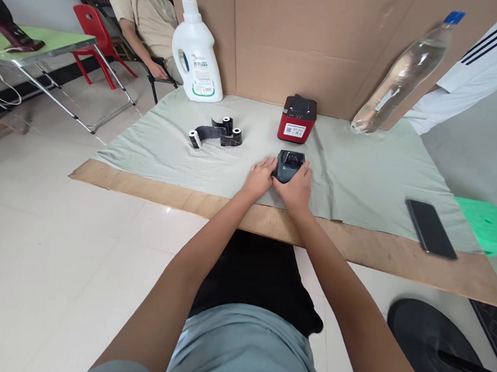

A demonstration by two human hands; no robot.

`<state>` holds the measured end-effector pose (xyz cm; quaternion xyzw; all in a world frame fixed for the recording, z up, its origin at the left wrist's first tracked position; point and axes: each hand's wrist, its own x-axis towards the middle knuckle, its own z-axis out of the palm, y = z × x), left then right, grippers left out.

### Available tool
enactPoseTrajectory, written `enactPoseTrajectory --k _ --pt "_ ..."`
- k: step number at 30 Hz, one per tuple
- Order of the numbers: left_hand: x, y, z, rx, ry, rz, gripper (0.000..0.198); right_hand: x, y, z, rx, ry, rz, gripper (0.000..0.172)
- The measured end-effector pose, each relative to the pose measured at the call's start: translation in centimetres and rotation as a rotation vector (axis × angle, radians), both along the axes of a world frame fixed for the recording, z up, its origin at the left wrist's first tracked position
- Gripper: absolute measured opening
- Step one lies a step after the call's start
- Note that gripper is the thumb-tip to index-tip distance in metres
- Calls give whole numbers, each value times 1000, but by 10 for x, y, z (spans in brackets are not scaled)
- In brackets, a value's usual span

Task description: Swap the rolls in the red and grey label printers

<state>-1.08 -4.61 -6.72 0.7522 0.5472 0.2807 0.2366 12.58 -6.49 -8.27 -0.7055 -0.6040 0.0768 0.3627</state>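
Tiled floor, pale; on it a low board (pixel 355 246) used as a tabletop, covered by a grey-green cloth (pixel 352 177), with a cardboard wall behind.

Item 1: small dark printer (pixel 290 165), near centre of the cloth, lid shut as far as can be seen, top face glossy. Left hand (pixel 260 178) rests against its left side, fingers curled around the near-left corner; right hand (pixel 296 188) cups its right and near side, thumb on the edge. Both hands grip the dark printer; it sits on the cloth, not lifted.

Item 2: red printer (pixel 297 119), farther back, just beyond the dark one, apart from it, untouched.

Item 3: three paper rolls (pixel 220 132) with loose dark strip, far left of the hands, lying on the cloth, not in a hand.

Item 4: white jug (pixel 196 53), far left, upright against the cardboard.

Item 5: clear bottle (pixel 401 75), far right, leaning on the cardboard.

Item 6: phone (pixel 431 228), near right edge, face up.

Progress, judged: handling of the dark printer is under way; no roll is visibly loaded, and the rolls remain well apart from it.

Bystanders: seated person far left; sleeve of another far right.
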Motion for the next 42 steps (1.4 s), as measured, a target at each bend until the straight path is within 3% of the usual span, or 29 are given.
enactPoseTrajectory --k 11,31,42 --pt "2 3 6 3 188 2 74 0 8 -6 51 37 -1 113" --pt "0 0 3 8 170 29 73 2 7 -6 50 23 -26 113" --pt "-1 2 -1 25 183 18 72 0 4 0 14 81 -15 124"
